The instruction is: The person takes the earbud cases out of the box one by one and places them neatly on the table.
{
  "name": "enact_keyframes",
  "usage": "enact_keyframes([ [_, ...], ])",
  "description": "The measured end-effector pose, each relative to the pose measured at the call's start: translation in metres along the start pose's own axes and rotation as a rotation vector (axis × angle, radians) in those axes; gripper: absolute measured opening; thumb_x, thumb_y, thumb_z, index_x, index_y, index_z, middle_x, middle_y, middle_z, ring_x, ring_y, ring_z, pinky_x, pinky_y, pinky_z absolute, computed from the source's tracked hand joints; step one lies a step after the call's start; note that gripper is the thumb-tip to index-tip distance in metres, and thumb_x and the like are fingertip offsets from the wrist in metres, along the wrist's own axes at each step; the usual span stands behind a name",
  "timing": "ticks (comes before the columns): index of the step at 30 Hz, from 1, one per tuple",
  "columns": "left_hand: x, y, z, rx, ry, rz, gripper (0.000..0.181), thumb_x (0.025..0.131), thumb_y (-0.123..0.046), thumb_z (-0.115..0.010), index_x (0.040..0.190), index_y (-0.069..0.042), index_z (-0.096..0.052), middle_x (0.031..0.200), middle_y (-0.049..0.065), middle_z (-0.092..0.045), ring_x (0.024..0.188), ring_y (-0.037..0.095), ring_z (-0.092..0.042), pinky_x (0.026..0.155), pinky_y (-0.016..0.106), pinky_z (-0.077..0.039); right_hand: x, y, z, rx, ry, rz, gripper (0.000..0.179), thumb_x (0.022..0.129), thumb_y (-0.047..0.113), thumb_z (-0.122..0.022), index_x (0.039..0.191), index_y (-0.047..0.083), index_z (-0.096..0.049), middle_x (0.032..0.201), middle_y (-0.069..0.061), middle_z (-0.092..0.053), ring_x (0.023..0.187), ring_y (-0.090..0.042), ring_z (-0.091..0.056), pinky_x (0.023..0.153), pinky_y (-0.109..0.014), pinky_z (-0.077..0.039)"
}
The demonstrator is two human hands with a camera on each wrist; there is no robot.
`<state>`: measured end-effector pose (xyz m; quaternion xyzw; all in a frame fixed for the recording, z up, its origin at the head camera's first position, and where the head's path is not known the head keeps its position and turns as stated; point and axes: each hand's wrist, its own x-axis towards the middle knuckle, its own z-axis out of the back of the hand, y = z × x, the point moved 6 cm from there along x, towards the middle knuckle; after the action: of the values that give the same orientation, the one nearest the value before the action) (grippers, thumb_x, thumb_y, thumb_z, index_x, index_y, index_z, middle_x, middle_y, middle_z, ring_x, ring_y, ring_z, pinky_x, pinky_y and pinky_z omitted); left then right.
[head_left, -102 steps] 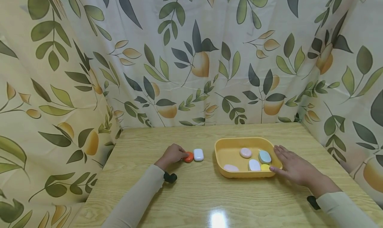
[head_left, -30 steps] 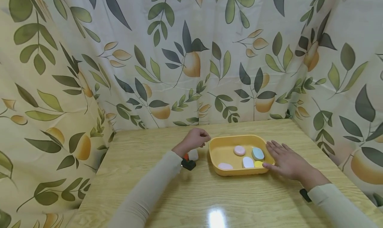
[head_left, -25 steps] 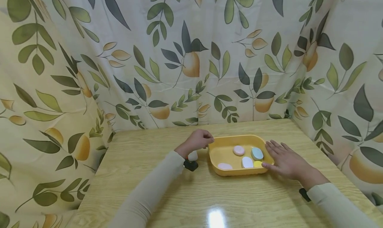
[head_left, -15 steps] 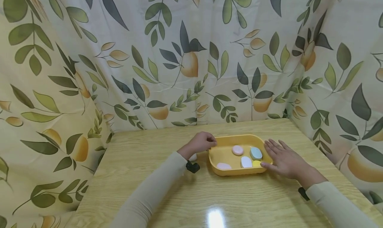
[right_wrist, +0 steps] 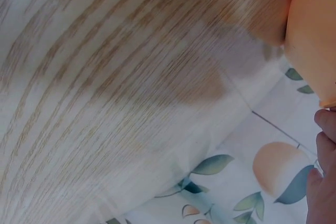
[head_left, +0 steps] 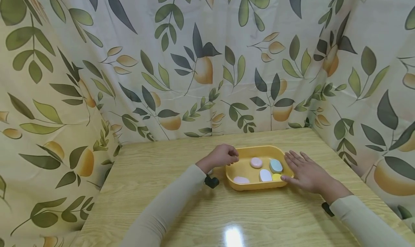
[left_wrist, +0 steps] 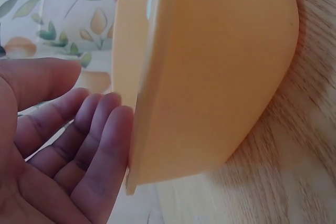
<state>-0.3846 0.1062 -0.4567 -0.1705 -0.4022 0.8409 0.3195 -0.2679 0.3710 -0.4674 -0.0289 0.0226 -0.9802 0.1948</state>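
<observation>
My left hand (head_left: pixel 222 156) hovers at the left rim of a yellow-orange tray (head_left: pixel 259 185). In the left wrist view, its fingers (left_wrist: pixel 107 150) bend loosely beside the tray wall (left_wrist: pixel 210 77), thumb apart, nothing between them. My right hand (head_left: pixel 306 171) lies with straight fingers along the tray's right rim. Inside the tray are smooth pebble-like pieces: a round pink one (head_left: pixel 256 162), a light blue one (head_left: pixel 276 165), a white one (head_left: pixel 265 175), a yellow one (head_left: pixel 276 177) and a pale pink oval (head_left: pixel 241 180). A sliver of a white piece (head_left: pixel 210 172) shows behind my left wrist.
The tray stands on a light wood-grain table (head_left: pixel 181 211). A leaf-and-fruit patterned curtain (head_left: pixel 194 106) encloses the back and both sides. Dark wrist devices sit under both forearms, the left one (head_left: pixel 212 182) close to the tray's left side.
My left hand has left the red piece and moved right to the tray's left rim, its arm now covering the loose red piece. My right hand stays at the tray. The view shifts slightly.
</observation>
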Motion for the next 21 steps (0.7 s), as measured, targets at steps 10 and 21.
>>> enact_keyframes([
  [10,0.004,-0.004,-0.014,-0.069,0.081,0.035,0.035,0.092,-0.010,-0.069,0.122,0.005,-0.059,0.085,0.002,-0.067,0.079,0.020,-0.068,0.064,0.030,-0.058,0.000,0.000,-0.003,0.022,0.023,-0.024,0.090,0.097,0.063,-0.040,0.145,-0.011,-0.031,0.153,-0.026,-0.027,0.142,-0.043,-0.018,0.115,-0.056,-0.005],
  [21,0.016,-0.004,-0.028,0.002,0.161,0.081,0.037,0.089,-0.011,-0.073,0.121,0.002,-0.060,0.084,0.002,-0.065,0.075,0.024,-0.068,0.058,0.028,-0.057,-0.001,0.000,-0.003,0.020,0.016,-0.025,0.089,0.097,0.062,-0.041,0.145,-0.012,-0.031,0.152,-0.026,-0.028,0.141,-0.043,-0.019,0.114,-0.058,-0.010],
])
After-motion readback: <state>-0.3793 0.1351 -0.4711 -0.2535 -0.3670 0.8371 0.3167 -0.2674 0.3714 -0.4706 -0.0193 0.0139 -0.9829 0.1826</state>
